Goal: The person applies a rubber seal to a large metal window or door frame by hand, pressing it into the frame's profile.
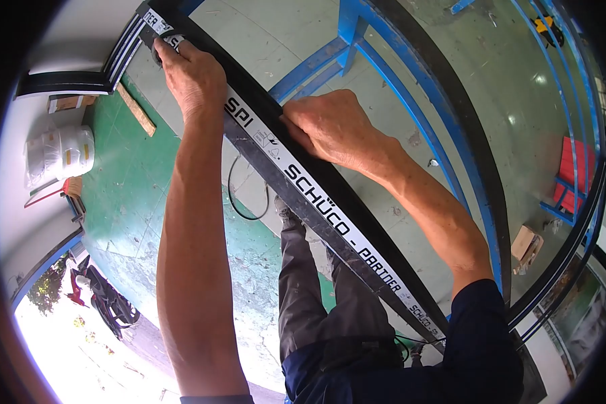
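Note:
A long black window or door profile (259, 166) runs diagonally from the upper left to the lower right, in front of my body. Along it lies white protective film (316, 195) printed "SCHÜCO - PARTNER". My left hand (194, 75) is closed over the profile near its upper end, beside a small dark curved piece (173, 34) that I cannot identify. Farther down, my right hand (333, 128) is curled into a fist at the profile's far edge; its fingertips are mostly hidden. A thin black cord or strip (230, 185) hangs in a loop below the profile.
Blue metal frames (411, 87) with a dark top edge curve beyond the profile. On the left are wrapped white rolls (60, 156), a broom (73, 187) and a wooden strip (136, 111). A red object (574, 172) and cardboard (526, 248) are at right.

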Action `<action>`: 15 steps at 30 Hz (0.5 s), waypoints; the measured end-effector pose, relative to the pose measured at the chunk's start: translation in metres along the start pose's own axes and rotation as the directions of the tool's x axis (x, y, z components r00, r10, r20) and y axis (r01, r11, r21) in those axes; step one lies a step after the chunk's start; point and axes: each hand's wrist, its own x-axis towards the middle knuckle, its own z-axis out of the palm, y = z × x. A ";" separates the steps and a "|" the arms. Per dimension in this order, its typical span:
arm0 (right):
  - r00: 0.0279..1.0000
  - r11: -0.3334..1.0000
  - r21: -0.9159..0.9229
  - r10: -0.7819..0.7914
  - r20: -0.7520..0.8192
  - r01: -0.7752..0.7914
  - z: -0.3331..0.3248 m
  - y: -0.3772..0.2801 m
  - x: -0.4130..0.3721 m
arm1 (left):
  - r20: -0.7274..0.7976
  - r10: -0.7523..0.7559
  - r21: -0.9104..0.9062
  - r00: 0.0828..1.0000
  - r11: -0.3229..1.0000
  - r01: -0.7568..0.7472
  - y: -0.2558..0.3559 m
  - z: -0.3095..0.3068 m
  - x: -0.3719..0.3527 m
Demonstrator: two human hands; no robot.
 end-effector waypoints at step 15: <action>0.979 0.990 -0.063 0.131 0.155 -0.122 -0.025 -0.021 -0.027 | -0.050 0.016 -0.004 0.999 1.000 -0.017 -0.009 0.006 0.005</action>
